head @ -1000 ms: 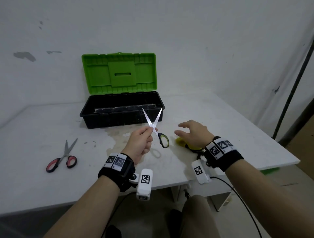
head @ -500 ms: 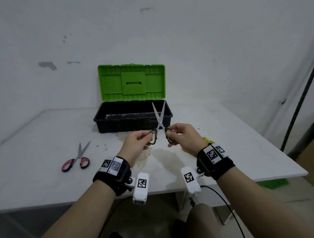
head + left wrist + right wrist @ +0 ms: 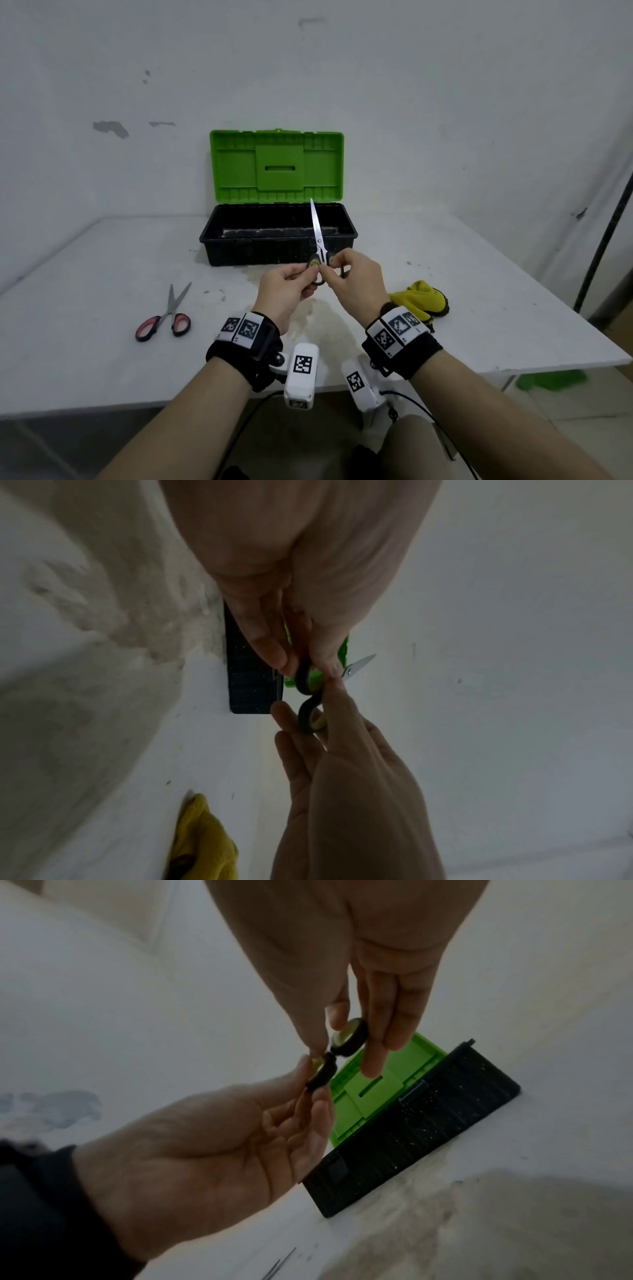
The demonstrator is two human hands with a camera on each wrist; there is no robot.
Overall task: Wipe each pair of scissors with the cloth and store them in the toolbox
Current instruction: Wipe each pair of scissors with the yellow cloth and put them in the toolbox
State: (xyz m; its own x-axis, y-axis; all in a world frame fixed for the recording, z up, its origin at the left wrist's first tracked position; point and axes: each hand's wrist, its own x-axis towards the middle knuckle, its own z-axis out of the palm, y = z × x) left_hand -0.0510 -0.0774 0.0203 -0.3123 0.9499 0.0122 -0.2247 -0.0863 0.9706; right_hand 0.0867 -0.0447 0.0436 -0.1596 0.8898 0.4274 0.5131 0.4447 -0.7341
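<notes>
Your left hand (image 3: 286,294) and right hand (image 3: 352,279) each pinch a handle loop of the scissors (image 3: 318,245), blades closed, before the toolbox (image 3: 277,236). Light, stiff, sharp: hold the handles.

Even head view; dim, soft wrist views

Both forearms are bare to the wrist. Each wrist wears a wide black band: the left band (image 3: 245,358) and the right band (image 3: 404,353). On top of each band sits a white plate printed with two square black-and-white markers. A white, boxy camera hangs under each wrist, the left camera (image 3: 301,377) and the right camera (image 3: 363,387), each with one more square marker on its face. A thin black cable (image 3: 416,407) runs from the right camera. Below, tan trousers (image 3: 407,445) cover the knee.
</notes>
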